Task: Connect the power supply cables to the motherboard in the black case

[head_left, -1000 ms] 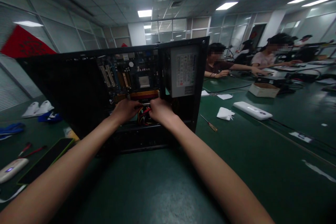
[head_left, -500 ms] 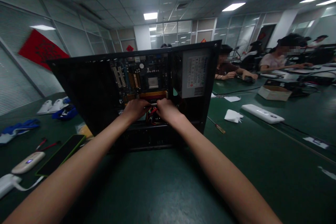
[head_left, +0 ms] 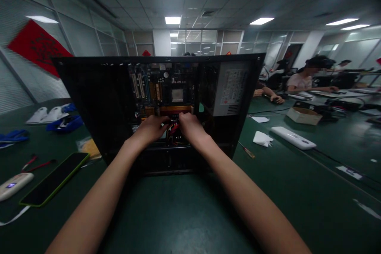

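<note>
An open black computer case (head_left: 89, 107) stands on the green table (head_left: 178, 214), its inside facing me. The motherboard (head_left: 177, 95) is mounted at the back, with the power supply (head_left: 233, 89) at upper right. Both my hands reach into the lower middle, just below the orange memory slots (head_left: 175, 109). My left hand (head_left: 151, 129) has its fingers bent, thumb and fingertips close together beside the red, yellow and black cables (head_left: 174, 130). On the other side of these cables, my right hand (head_left: 192, 126) is curled closed. Whatever the fingertips pinch is too dark and small to name.
To the right lie a screwdriver (head_left: 247, 151), a crumpled white paper (head_left: 262, 139), a white power strip (head_left: 293, 138) and an open box (head_left: 304, 113). At left are a phone (head_left: 55, 180), a blue tray (head_left: 65, 123) and gloves (head_left: 13, 138). Other people sit farther right.
The view has shifted a little, and the case now looks more level. My left thumb shows more clearly, slightly lower by the cables. My right hand stays at nearly the same spot.
</note>
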Motion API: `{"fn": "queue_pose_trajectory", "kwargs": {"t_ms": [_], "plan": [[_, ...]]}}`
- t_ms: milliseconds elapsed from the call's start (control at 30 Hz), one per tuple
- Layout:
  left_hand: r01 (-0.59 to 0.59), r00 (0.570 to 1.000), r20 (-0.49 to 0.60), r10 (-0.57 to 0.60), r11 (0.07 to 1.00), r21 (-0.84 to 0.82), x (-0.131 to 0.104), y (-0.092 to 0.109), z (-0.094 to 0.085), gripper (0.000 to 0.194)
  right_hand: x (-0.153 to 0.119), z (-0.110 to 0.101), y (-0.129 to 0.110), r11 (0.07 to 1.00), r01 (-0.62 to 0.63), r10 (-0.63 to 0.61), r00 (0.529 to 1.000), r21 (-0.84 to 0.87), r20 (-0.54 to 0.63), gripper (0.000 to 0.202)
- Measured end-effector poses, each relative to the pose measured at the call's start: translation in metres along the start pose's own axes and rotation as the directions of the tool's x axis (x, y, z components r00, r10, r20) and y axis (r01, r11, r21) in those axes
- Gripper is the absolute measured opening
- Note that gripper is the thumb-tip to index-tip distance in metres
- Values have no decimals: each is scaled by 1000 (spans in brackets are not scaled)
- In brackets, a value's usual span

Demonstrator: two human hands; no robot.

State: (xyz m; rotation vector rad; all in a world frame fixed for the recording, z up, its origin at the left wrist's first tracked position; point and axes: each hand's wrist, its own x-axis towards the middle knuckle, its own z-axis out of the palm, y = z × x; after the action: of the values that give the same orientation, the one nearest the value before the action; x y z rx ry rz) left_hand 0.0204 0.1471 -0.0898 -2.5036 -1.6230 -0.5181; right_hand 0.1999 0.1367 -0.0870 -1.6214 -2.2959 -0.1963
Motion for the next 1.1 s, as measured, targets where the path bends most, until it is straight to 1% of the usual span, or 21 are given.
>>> {"fn": "queue_pose_trajectory", "kwargs": {"t_ms": [67,233,300,567,733,933,1100], "plan": [[16,1000,20,-16,1000,-24,-2,0,0,33,1,0,-1,1000,-1,1,1000,-15,7,31],[-42,997,58,45,998,-49,-4,-1,3,29,1,1,-3,998,-5,6,1000,-57,13,32],[-46,996,68,50,997,-66,-4,-1,3,29,2,2,-3,998,-7,8,1000,-63,11,31],[-80,996,43,83,995,-57,-5,-3,5,30,7,6,-2,998,-35,35,999,-43,1,30],[-115,992,41,117,991,-63,-2,-6,7,31,12,6,3,999,-40,39,998,22,40,30],[-94,995,28,96,993,-70,-3,-3,2,32,8,9,11,998,-3,1,1000,55,30,33],[-65,996,58,67,997,-43,-5,2,-2,30,11,7,9,998,-23,21,999,65,36,35]]}}
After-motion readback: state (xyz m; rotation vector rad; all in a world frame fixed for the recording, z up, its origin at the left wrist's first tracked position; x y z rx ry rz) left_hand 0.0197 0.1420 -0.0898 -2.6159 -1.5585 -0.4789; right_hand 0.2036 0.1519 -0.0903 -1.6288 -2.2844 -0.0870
